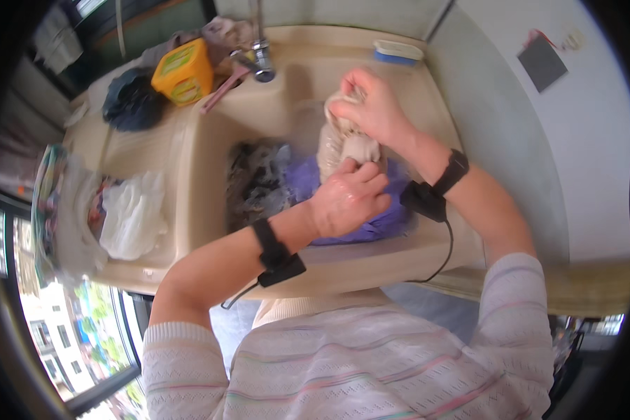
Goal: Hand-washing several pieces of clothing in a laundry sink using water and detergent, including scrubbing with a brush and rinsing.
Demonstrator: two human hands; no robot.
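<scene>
A wet beige cloth item (332,155), perhaps a garment, hangs bunched between my hands over the laundry sink (194,173). My right hand (378,107) pinches its upper edge between thumb and fingers. Lower down, my left hand (350,199) grips the same fabric with curled fingers. Beneath them lies a wet purple cloth (367,231), partly hidden by my left hand. Dark and grey patterned fabric (260,181) is heaped at the basin's left side. The lower end of the beige item is hidden behind my left hand.
A chrome faucet (262,63) rises at the back, near a pink-handled tool (226,89), a yellow container (184,73) and a dark plastic bag (133,100). A blue-and-white scrub brush (398,52) rests on the back right rim. White plastic bags (134,218) lie on the left ledge.
</scene>
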